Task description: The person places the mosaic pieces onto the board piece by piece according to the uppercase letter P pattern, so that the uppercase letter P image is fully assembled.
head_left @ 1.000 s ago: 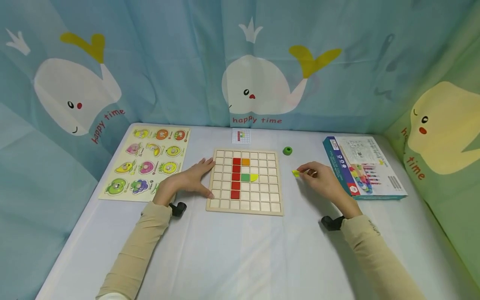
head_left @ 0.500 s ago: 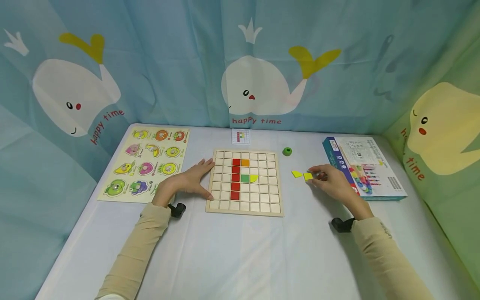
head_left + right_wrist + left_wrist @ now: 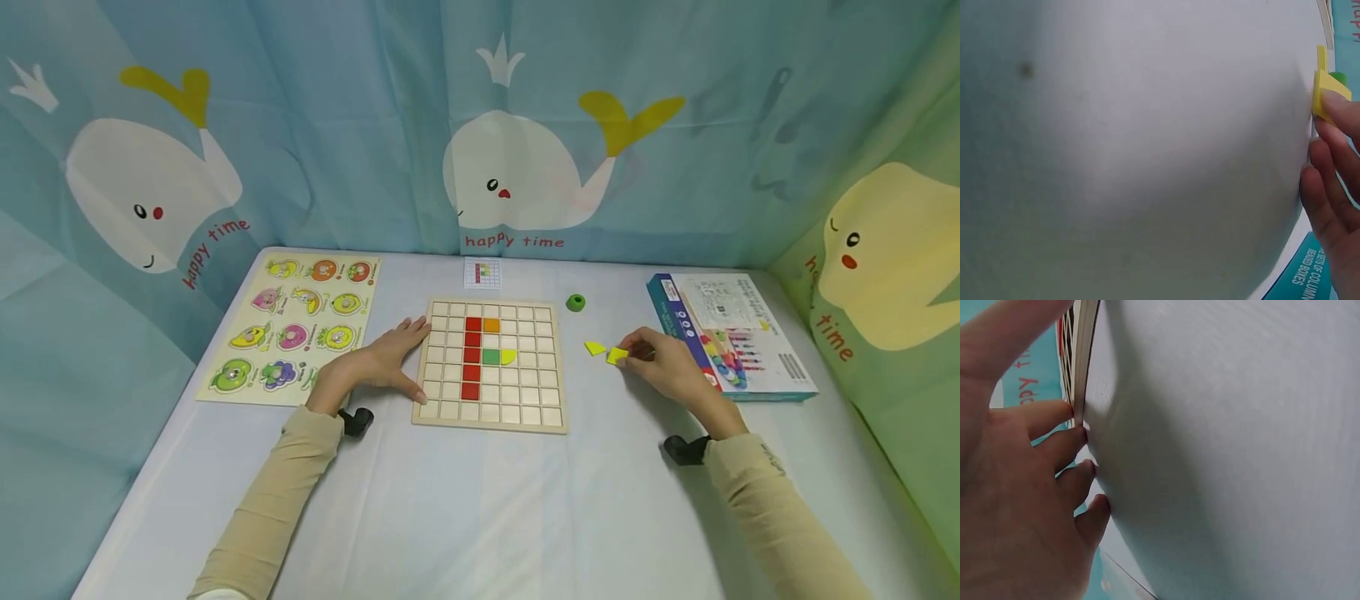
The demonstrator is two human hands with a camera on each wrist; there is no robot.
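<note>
My right hand (image 3: 663, 367) pinches a yellow square tile (image 3: 616, 356) between thumb and fingers, just above the white table. In the right wrist view that tile (image 3: 1319, 103) is tilted up. Left of it lies a yellow rounded-corner tile (image 3: 595, 347). My left hand (image 3: 378, 365) is spread along the left edge of a wooden grid board (image 3: 528, 392), thumb at its lower left corner. In the left wrist view the fingertips touch the board's side (image 3: 1082, 369). On the board stand a column of red tiles (image 3: 472, 356), an orange tile (image 3: 491, 325), a green tile (image 3: 491, 357) and a yellow quarter-round tile (image 3: 509, 357).
Behind the board lies a small pattern card (image 3: 482, 272). A green bead (image 3: 575, 302) sits to its right. At the right is a flat toy box (image 3: 757, 354), at the left a fruit puzzle board (image 3: 258, 315). Blue curtains (image 3: 337, 125) close off the back.
My right hand has let go of the rounded yellow tile, moved right and taken hold of the yellow square tile, which now tilts slightly. My left hand stays at the board.
</note>
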